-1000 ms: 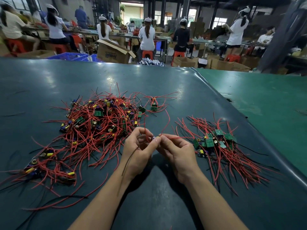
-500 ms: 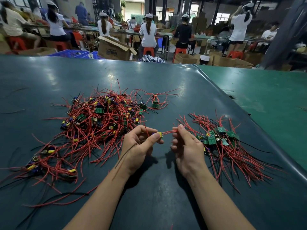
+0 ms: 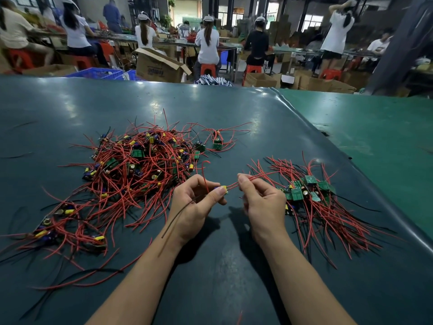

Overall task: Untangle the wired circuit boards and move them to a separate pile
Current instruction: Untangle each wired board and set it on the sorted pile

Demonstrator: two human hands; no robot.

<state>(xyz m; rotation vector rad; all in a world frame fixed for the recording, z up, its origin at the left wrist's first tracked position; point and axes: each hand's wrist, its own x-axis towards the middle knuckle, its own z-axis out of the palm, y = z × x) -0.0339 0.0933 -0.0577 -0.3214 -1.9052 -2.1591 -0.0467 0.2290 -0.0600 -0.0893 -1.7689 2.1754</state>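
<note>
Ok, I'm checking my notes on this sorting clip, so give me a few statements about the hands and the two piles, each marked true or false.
1. The left hand pinches a small board with a yellow part. True.
2. The right hand lies flat on the mat. False: it is raised and grips red wires running from that board.
3. The tangled pile lies to the left of the hands. True.
4. The sorted pile is the larger one. False: the tangled pile is larger.
5. The wires are mostly blue. False: mostly red, some black.

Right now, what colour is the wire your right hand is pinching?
Red, seen in the head view: the right hand pinches a red wire.
</note>
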